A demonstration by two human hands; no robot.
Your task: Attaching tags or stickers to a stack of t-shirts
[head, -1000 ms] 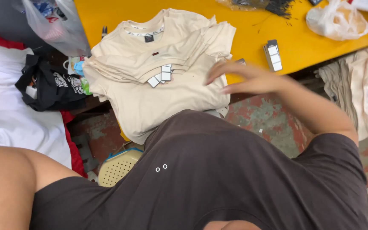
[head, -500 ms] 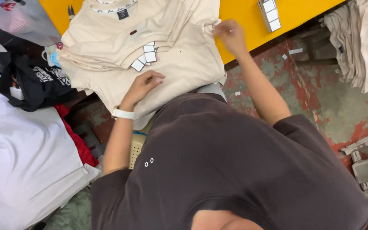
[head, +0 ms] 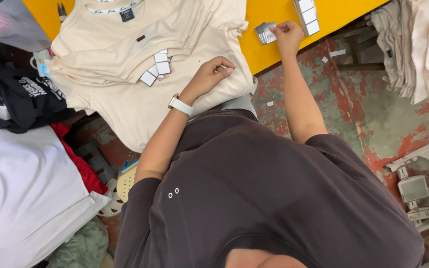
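My right hand (head: 287,35) pinched small tags (head: 265,33); my left hand (head: 209,75) curled loosely on the shirts (head: 145,64). Tags could slip.

head cam | steep downward look over wearer's torso | near | yellow table (head: 274,47) at top edge
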